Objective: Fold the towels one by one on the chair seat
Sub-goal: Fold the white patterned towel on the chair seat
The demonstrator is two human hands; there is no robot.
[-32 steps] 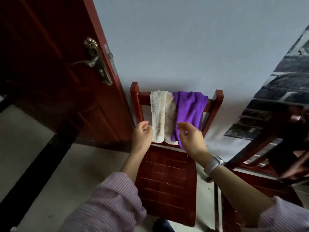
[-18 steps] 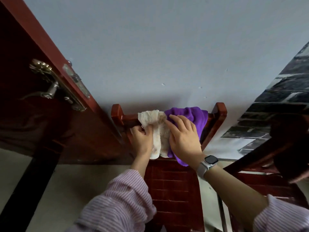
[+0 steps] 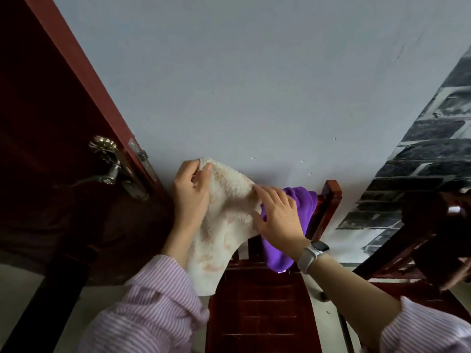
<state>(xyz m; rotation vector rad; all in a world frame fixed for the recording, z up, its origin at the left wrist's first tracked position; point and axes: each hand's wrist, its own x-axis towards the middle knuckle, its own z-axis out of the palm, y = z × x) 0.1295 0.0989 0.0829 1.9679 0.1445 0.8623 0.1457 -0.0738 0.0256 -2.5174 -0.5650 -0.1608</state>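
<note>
left hand (image 3: pixel 190 194) pinches cream towel (image 3: pixel 224 225) corner | right hand (image 3: pixel 276 216) grips its other edge | spread flat on chair seat (image 3: pixel 260 309) before folding

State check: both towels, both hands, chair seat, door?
Cream towel: lifted, hanging from both hands.
Purple towel: draped over the chair back.
Left hand: gripping cream towel's top corner.
Right hand: pinching its other edge.
Chair seat: bare.
Door: open.
</note>
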